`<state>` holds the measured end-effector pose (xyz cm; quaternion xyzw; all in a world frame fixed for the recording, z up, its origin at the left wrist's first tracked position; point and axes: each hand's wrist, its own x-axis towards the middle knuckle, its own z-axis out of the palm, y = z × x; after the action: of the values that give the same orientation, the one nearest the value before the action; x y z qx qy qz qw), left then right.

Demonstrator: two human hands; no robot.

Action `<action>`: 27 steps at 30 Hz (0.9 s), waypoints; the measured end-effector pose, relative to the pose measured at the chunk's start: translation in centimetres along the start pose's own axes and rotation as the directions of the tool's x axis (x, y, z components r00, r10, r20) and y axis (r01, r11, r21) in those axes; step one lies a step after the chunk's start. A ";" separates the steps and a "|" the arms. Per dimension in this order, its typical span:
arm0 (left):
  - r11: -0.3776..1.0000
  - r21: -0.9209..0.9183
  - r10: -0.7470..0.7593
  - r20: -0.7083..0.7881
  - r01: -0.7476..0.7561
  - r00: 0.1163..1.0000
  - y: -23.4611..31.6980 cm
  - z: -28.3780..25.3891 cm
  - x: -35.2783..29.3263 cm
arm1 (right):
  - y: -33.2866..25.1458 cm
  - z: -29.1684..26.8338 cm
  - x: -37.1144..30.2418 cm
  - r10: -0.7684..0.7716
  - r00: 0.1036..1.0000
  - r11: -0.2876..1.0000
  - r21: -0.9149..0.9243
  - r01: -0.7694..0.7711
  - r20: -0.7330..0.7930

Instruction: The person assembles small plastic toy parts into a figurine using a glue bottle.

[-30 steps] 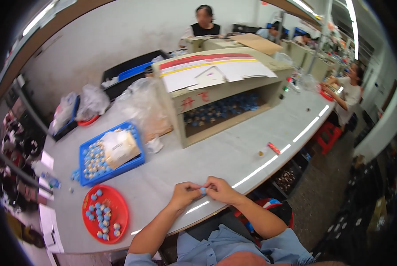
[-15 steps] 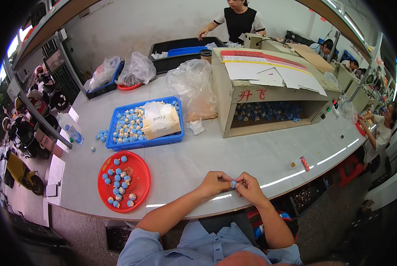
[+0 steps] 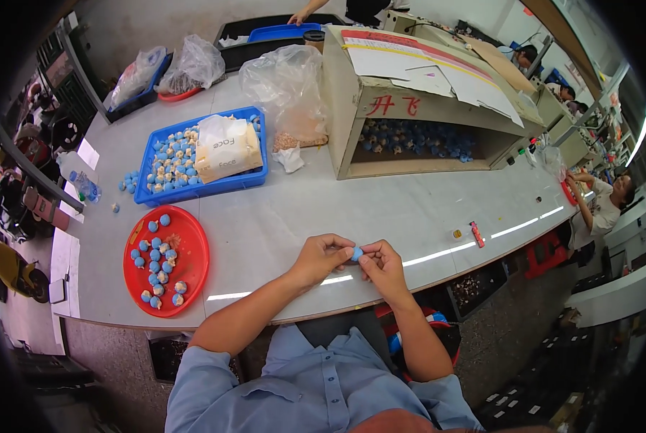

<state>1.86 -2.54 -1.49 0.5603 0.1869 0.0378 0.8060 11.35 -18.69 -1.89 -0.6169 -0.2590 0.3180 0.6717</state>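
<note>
Head view: I see my left hand (image 3: 321, 257) and right hand (image 3: 383, 265) both pinching one small blue piece (image 3: 356, 253) near the counter (image 3: 381, 209) edge; a loose grip could drop it floorward.

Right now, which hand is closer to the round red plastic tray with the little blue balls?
The left hand. It sits just right of the round red plastic tray, pinching a small blue ball. The right hand is farther right, past that ball.

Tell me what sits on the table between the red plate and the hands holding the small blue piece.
Nothing: in the head view the grey table is bare between the red plate and the left hand, which pinches the small blue piece with the right hand.
</note>
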 end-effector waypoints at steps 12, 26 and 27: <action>0.991 -0.027 0.135 0.022 -0.134 0.991 -1.1 0.2 -0.1 | 0.5 0.4 -0.5 -0.058 0.998 0.996 -0.062 0.060 0.037; 0.999 -0.015 0.042 0.254 -0.040 0.966 -0.3 -0.3 -0.6 | 1.3 0.8 -1.0 -0.164 0.981 0.986 -0.041 0.161 -0.105; 0.999 -0.014 0.038 0.258 -0.036 0.965 -0.3 -0.2 -0.5 | 1.3 0.8 -1.0 -0.163 0.980 0.986 -0.040 0.159 -0.111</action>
<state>1.26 -2.59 -1.74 0.5602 0.0695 -0.0196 0.8252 9.95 -18.90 -3.08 -0.6215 -0.2742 0.2228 0.6992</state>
